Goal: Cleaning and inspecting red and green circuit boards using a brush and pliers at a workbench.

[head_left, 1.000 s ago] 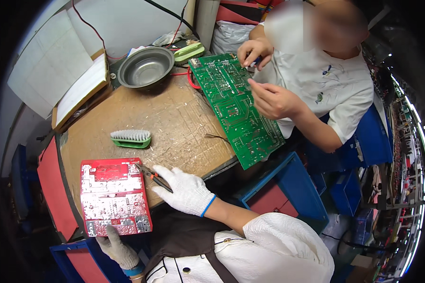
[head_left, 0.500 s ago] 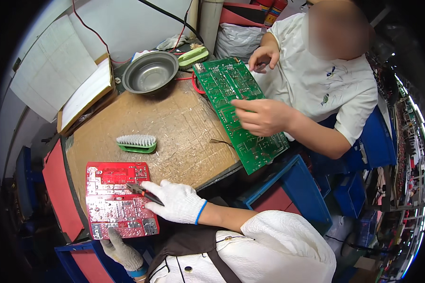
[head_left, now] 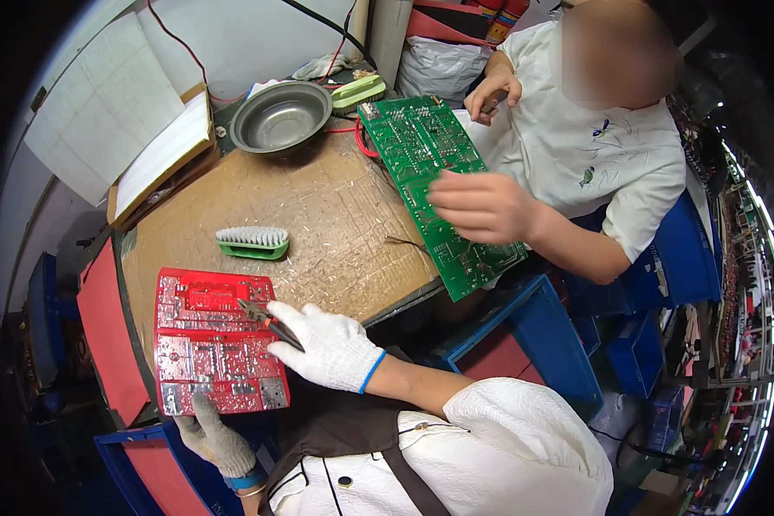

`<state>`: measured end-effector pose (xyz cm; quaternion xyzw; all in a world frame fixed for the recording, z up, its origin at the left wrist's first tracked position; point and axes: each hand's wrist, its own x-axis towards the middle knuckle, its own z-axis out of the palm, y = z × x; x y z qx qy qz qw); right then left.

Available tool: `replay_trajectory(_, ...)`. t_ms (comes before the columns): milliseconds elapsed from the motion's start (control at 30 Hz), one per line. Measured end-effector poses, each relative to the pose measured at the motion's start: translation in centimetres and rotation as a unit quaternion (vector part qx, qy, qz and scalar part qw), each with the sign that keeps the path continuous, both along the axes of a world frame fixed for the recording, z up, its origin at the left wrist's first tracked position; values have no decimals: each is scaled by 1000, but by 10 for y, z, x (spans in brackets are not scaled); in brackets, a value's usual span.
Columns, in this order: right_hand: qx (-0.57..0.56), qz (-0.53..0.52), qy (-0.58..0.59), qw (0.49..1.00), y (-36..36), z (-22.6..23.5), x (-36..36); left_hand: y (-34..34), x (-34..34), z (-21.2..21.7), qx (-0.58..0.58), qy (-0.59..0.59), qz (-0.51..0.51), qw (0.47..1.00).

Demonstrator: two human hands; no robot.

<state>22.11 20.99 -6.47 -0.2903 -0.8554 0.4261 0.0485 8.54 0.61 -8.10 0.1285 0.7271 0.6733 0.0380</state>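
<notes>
A red circuit board (head_left: 218,346), its silvery solder side up, lies at the near left of the worn table. My gloved left hand (head_left: 215,439) grips its near edge, the thumb on top and the other fingers hidden beneath. In my gloved right hand (head_left: 328,346) is a pair of cutting pliers (head_left: 275,325); their jaws reach over the board's upper right part. Whether the jaws touch it I cannot tell. Just beyond the board, a green scrub brush (head_left: 253,243) rests with its white bristles up.
Across the table a co-worker's hand (head_left: 482,206) is over a large green circuit board (head_left: 430,185). A grey metal bowl (head_left: 281,120) and another green brush (head_left: 359,93) stand at the back. Small clippings litter the tabletop (head_left: 335,249). Blue bins (head_left: 568,353) stand below the right edge.
The red board appears slightly higher in view and tilted differently, with both my hands still at it. The pliers' jaws have shifted a little up and right. The co-worker's near hand has moved slightly.
</notes>
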Motion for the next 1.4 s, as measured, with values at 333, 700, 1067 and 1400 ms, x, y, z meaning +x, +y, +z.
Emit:
replay_trajectory(333,-21,79,-50,995,-13,-2,3,-8,-5,-17,21,-24,-37,999)
replay_trajectory(700,36,-53,19,998,0,-10,12,-21,-39,-29,113,-118,-15,986)
replay_trajectory(1067,91,-109,35,989,21,-34,8,-52,-85,-43,112,-122,-85,982)
replay_trajectory(1400,84,-110,24,990,25,-50,6,-52,-135,-86,141,-181,-69,971)
